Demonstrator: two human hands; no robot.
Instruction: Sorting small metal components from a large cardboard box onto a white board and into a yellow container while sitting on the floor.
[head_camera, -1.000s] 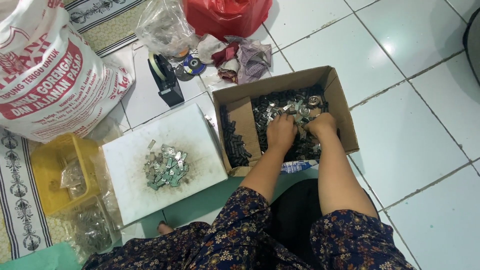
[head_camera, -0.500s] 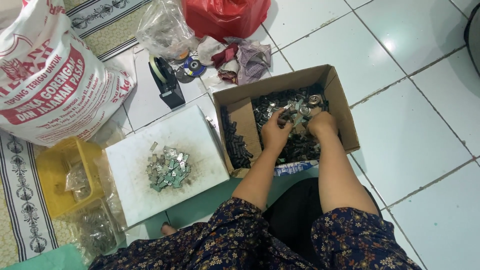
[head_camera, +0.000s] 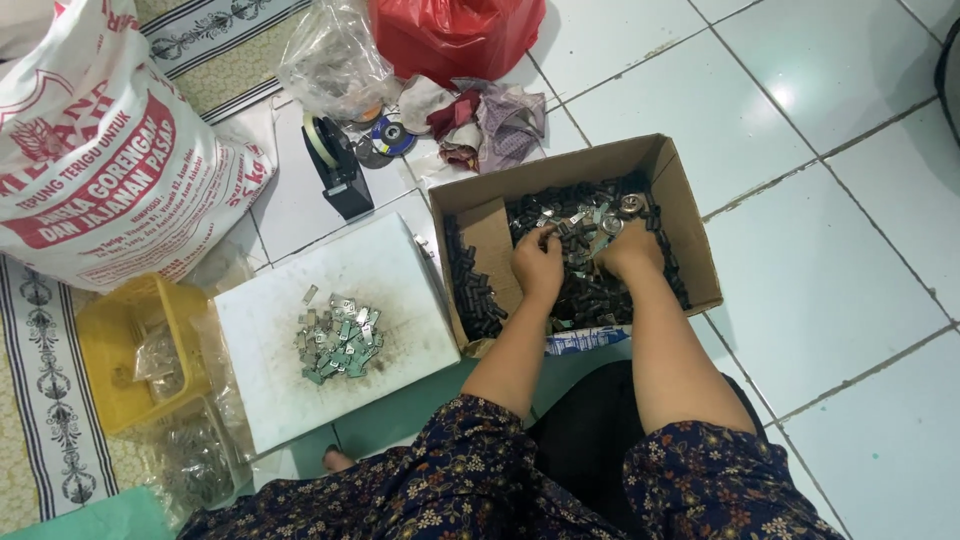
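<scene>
I have both hands in the cardboard box (head_camera: 672, 200), right of middle. My left hand (head_camera: 537, 264) and right hand (head_camera: 630, 250) pinch small metal pieces (head_camera: 585, 225) to pick them out.

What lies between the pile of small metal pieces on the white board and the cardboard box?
In the head view, only bare, smudged white board separates the metal pile from the cardboard box; nothing else lies in that stretch.

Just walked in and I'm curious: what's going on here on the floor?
A person sits on the tiled floor with both hands in a cardboard box of small dark and silvery metal pieces. The left hand and right hand sift through them. Beside the box, a white board holds a small pile of silvery clips.
</scene>
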